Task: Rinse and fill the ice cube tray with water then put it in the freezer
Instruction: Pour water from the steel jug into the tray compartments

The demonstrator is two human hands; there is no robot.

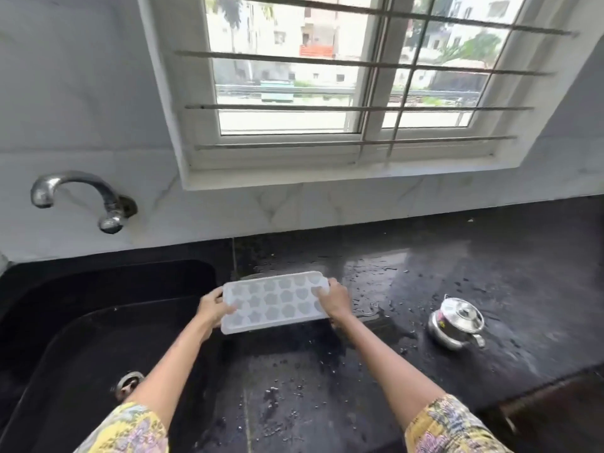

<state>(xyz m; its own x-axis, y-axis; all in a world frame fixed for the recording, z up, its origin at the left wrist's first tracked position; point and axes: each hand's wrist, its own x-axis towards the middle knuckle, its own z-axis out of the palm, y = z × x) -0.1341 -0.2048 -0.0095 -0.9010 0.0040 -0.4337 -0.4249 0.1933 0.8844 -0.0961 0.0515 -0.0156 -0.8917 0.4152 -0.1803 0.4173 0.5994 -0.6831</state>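
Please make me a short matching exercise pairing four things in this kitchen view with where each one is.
Things:
1. ice cube tray
2. tap
3. steel pot
4. drain

Places:
A. on the wet counter, to the right
B. in the bottom of the sink
C. held between both hands
D. on the wall above the sink

Pairs: 1-C, 2-D, 3-A, 4-B

White ice cube tray [276,300], black counter [457,273] and sink [65,322], yellow floral sleeves [130,433], silvery steel pot [457,323].
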